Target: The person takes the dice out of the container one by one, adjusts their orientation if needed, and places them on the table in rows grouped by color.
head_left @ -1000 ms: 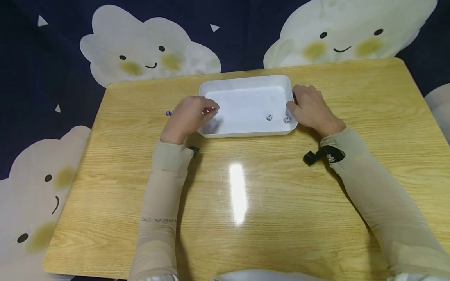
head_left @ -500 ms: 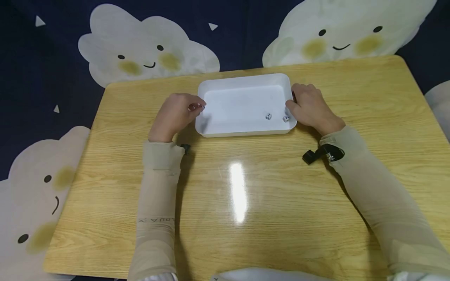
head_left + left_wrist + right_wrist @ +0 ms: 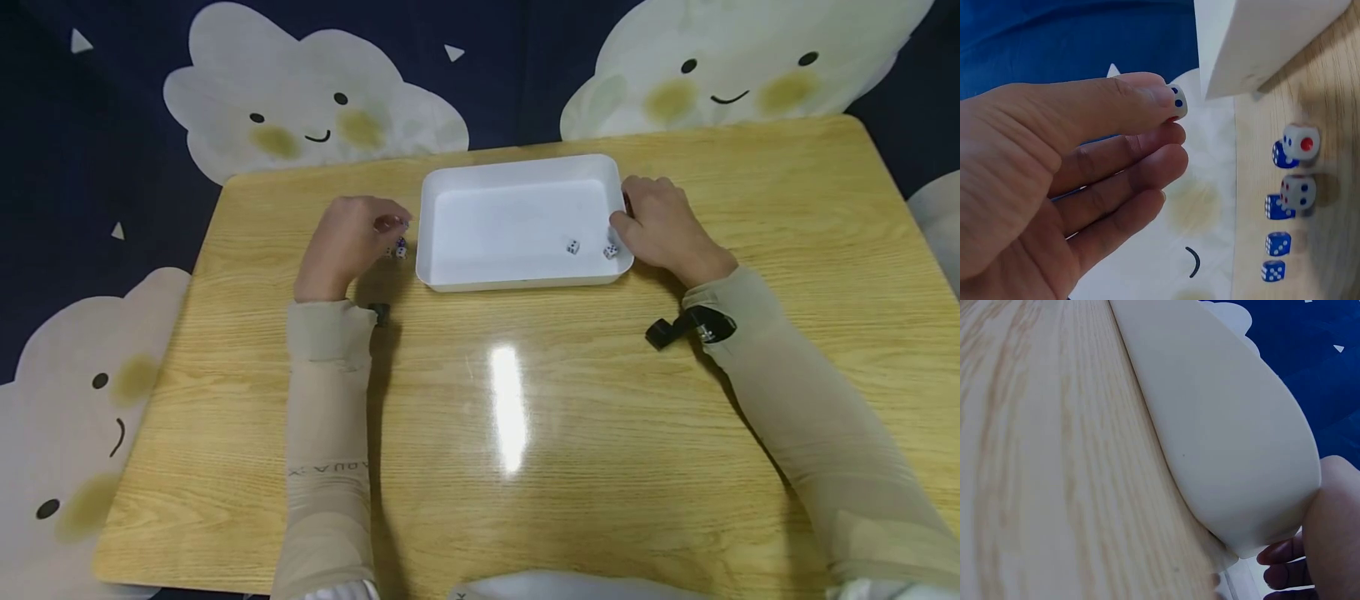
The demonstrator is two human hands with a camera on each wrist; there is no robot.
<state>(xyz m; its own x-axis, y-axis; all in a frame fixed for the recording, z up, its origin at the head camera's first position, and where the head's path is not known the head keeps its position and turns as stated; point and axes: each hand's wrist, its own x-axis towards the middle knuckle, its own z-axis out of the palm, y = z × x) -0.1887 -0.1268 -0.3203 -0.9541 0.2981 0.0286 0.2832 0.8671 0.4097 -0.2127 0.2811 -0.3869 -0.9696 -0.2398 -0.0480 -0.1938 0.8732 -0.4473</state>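
Observation:
My left hand (image 3: 339, 242) is held just left of the white tray (image 3: 517, 284), pinching a white die (image 3: 1179, 102) between thumb and forefinger; the other fingers are loosely bent. Below it on the table, the left wrist view shows a line of blue dice (image 3: 1278, 244). Two white dice (image 3: 1298, 192) sit close by and partly cover some blue ones. My right hand (image 3: 663, 229) grips the tray's right end, thumb at the rim and fingers outside. Inside the tray, two white dice (image 3: 573, 247) lie near the right front corner, one close to my right thumb.
The tray stands toward the back of a wooden table (image 3: 450, 400). Behind the table hangs a dark blue cloth (image 3: 517, 75) with smiling clouds. A small black device (image 3: 678, 332) is strapped to my right wrist.
With the die in its fingers, my left hand has moved left, from over the tray's left end to beside it. The dice by it now show. My right hand stays on the tray.

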